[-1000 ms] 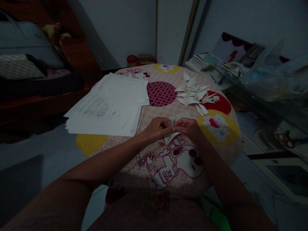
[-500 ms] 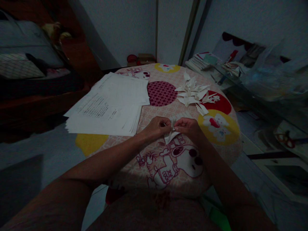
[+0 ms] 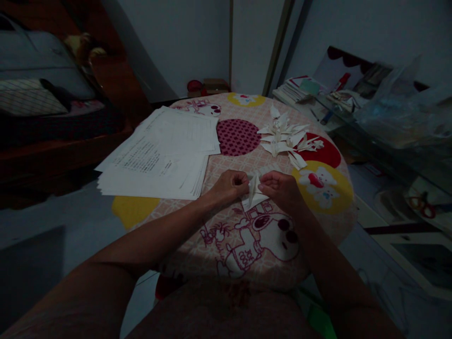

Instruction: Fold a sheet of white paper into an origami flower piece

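A small piece of folded white paper [image 3: 253, 190] is between my hands, over the middle of the round table [image 3: 219, 181] with its patterned cloth. My left hand [image 3: 231, 184] pinches the paper's left edge, its fingers curled. On the right side, my right hand [image 3: 280, 188] has thumb and fingers closed on the same paper. Several folded white paper shapes [image 3: 280, 136] lie in a pile farther back, beyond my right hand. To the left of my hands rests a stack of printed sheets [image 3: 158, 155].
At the right, a glass shelf [image 3: 381, 146] holds a clear plastic bag [image 3: 399, 117] and papers [image 3: 296, 89]. A grey bag [image 3: 42, 59] sits on wooden furniture at the left. Small boxes [image 3: 215, 85] stand behind the table.
My hands have moved slightly apart, and more of the folded paper shows between them. The pile and the stack have not moved on the table.
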Demonstrator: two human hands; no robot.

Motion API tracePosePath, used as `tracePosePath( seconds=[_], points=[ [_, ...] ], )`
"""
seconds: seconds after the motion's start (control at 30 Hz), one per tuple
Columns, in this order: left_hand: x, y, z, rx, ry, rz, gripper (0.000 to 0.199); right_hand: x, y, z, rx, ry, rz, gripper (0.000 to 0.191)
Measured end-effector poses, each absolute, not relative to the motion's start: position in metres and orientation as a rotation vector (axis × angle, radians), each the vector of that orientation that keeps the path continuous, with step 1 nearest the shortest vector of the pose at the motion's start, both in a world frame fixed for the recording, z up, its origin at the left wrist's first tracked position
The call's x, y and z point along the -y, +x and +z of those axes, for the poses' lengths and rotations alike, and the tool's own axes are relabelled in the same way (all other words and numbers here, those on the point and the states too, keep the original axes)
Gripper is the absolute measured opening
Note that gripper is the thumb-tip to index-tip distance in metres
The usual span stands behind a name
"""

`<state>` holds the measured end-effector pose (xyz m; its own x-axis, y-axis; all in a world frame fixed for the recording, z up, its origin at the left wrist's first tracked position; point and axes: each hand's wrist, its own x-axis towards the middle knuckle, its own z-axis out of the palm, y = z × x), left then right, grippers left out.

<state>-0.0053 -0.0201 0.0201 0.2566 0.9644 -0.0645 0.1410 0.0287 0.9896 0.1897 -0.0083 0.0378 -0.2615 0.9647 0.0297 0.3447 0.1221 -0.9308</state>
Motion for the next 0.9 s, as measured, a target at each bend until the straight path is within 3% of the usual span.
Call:
tracePosePath(
  seconds=[0.2, 0.4, 0.57, 0.8, 0.9],
  points=[
    [0.022, -0.001, 0.019, -1.097, 1.419, 0.888, 0.012, 0.003, 0.208, 0.032, 1.962, -1.485, 0.993, 0.017],
    [0.022, 0.004, 0.014, -1.076, 1.444, 0.855, 0.013, 0.012, 0.202, 0.03, 2.396, -1.589, 0.325, 0.009],
    [0.022, 0.002, 0.018, -1.083, 1.416, 0.867, 0.015, 0.015, 0.19, 0.028, 2.486, -1.426, 0.345, 0.016],
    [0.02, 0.0, 0.021, -1.117, 1.447, 0.87, 0.012, 0.025, 0.181, 0.036, 2.566, -1.461, -0.078, 0.022],
    [0.021, 0.0, 0.021, -1.135, 1.452, 0.874, 0.012, 0.025, 0.181, 0.033, 2.608, -1.313, 0.124, 0.022]
  ],
)
